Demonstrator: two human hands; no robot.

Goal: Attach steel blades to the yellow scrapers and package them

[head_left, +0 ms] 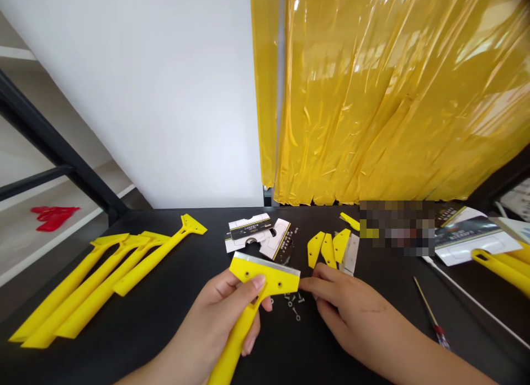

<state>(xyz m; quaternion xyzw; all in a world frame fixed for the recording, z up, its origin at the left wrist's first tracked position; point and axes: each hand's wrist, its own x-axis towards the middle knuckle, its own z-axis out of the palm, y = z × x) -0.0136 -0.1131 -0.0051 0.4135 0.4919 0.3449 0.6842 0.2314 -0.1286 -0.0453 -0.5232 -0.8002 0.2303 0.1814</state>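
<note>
My left hand (pixel 232 305) is closed around a yellow scraper (pixel 265 277), its thumb pressed on the head. A metal blade edge shows along the top of that head, and two holes are visible in its face. My right hand (pixel 351 305) is beside the head's right end, the index fingertip at its edge, seemingly touching it. The other right fingers are bent and partly apart, with nothing visible in them. Small screws and nuts (pixel 293 306) lie on the table between the hands. Several yellow cover plates (pixel 316 249) and a stack of metal blades (pixel 351 255) lie beyond my right hand.
Several yellow scraper handles (pixel 99 291) lie at the left of the black table (pixel 165 330). Printed cards (pixel 248 230) lie at the middle back. A screwdriver (pixel 433 316) and a white cable (pixel 476 302) are at the right, near more yellow handles (pixel 503 269).
</note>
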